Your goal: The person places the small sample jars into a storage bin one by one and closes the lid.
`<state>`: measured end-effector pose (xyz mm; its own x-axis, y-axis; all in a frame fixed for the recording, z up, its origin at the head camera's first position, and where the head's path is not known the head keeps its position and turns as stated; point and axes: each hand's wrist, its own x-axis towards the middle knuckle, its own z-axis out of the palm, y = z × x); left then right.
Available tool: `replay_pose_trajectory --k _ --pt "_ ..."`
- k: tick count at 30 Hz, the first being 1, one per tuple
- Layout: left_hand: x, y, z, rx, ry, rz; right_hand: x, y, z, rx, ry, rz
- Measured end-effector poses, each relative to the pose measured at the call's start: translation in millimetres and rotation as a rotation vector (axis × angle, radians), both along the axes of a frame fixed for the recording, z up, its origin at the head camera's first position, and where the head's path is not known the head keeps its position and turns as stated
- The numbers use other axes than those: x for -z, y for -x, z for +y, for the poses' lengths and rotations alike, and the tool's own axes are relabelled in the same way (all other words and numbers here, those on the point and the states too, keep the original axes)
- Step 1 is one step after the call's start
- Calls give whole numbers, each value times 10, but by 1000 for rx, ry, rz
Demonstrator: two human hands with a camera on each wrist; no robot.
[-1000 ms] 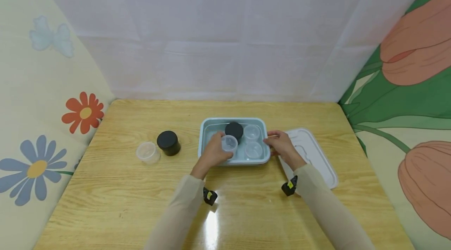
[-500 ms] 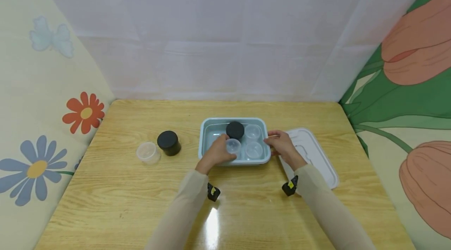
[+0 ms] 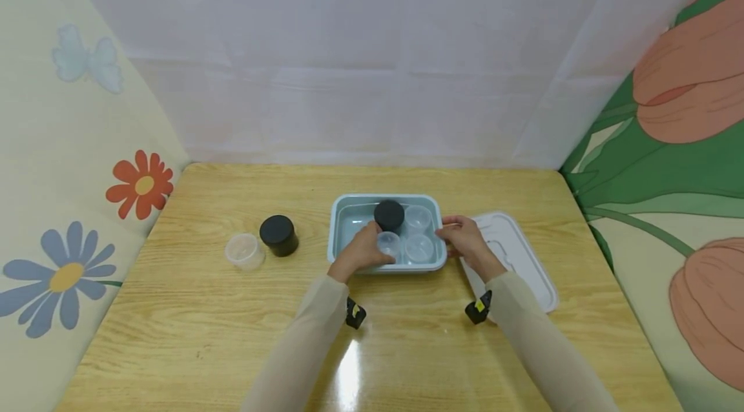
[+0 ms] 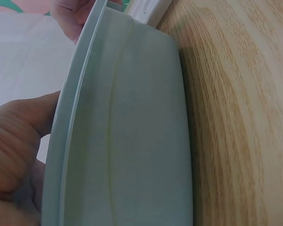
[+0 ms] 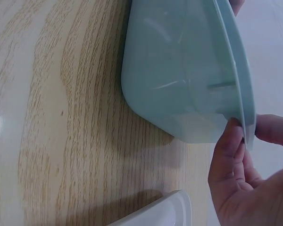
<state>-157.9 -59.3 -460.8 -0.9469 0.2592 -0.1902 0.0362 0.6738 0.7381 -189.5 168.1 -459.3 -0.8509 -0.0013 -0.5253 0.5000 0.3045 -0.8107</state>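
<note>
A light-blue rectangular food box (image 3: 351,213) stands near the middle of the wooden table. Inside its near side, my left hand (image 3: 360,249) holds a small clear plastic cup (image 3: 389,243) by its side. Two more clear cups, a far one (image 3: 418,217) and a near one (image 3: 419,248), sit at the right end. A black round jar (image 3: 389,213) is behind the held cup. My right hand (image 3: 465,241) pinches the box's right rim between thumb and fingers, as the right wrist view shows. The box wall hides the left fingertips and the cup in the left wrist view.
A white lid (image 3: 526,263) lies right of the box, partly under the right forearm. Left of the box stand a second black jar (image 3: 278,235) and another clear cup (image 3: 245,252). A white cloth (image 3: 325,76) hangs behind the table.
My left hand has moved slightly right and lower with the clear cup, bringing it beside the near right cup. The right hand stays at the rim.
</note>
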Motion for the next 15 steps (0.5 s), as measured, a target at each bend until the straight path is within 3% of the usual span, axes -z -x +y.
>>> replay_pose_trajectory --k 15 --pt "-35 7 21 13 57 -42 1 -10 9 10 -13 4"
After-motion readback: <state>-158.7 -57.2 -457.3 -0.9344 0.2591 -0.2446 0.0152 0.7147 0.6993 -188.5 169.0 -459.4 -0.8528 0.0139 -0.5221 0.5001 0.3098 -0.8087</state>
